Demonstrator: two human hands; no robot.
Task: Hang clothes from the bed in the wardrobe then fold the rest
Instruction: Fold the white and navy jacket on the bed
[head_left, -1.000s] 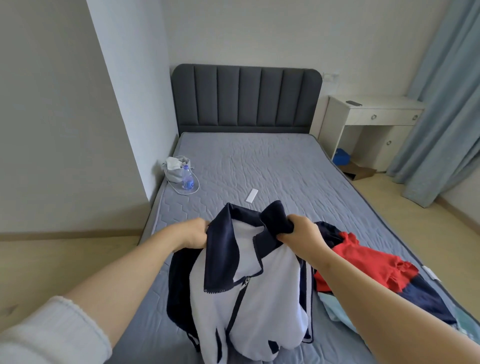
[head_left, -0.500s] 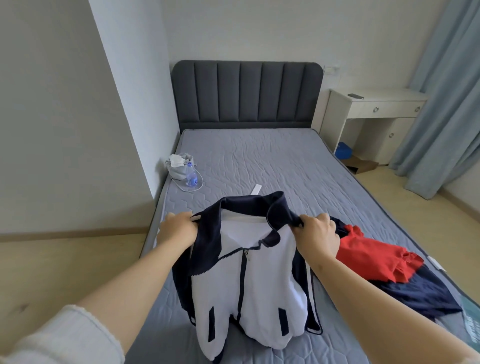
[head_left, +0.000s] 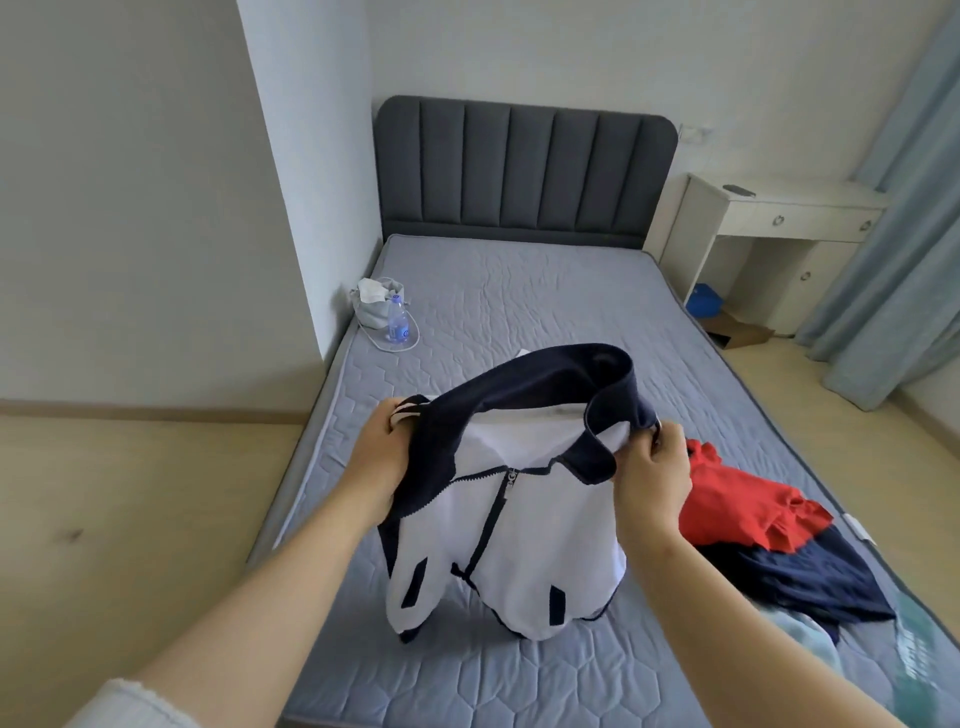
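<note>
Holding jacket up | left hand, right hand gripping shoulders, likely squaring it for hanging | clothes at 3 o'clock

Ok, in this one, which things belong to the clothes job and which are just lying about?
Job: white and navy jacket, held up by the left hand and right hand; red garment; navy garment; bed.
Lying about: water bottle; grey bag; white desk; curtain; cardboard box.
</note>
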